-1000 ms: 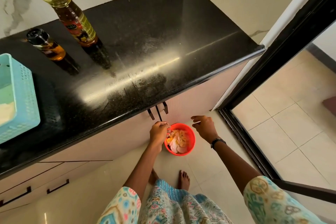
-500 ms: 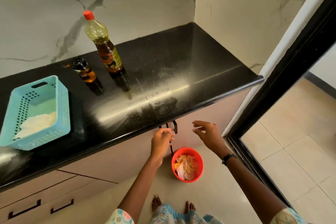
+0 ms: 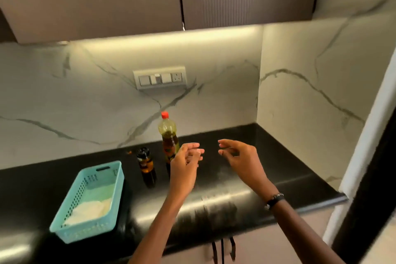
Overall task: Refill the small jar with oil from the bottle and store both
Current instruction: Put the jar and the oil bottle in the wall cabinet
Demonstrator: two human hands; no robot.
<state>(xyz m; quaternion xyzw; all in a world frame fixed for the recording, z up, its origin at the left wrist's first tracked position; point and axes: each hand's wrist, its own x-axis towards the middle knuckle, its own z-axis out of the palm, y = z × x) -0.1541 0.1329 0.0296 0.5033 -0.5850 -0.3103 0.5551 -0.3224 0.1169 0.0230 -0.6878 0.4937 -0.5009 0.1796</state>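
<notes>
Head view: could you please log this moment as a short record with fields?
oil bottle: upright on black countertop, red cap on
small jar: upright, left of bottle, black lid on
basket: turquoise, left on countertop, white cloth inside
left hand: raised in front of bottle, holding nothing
right hand: raised, fingers relaxed, holding nothing

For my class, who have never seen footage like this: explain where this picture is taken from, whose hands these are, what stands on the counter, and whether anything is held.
There is no machine here. A camera worn on a person's head looks forward and down, so the two bare arms are that person's own. The left hand and right hand are raised above the black counter, fingers loosely curled, holding nothing. On the counter stand an oil bottle with a red cap, a small dark-lidded jar to its left, and a pale blue basket with something white inside.
</notes>
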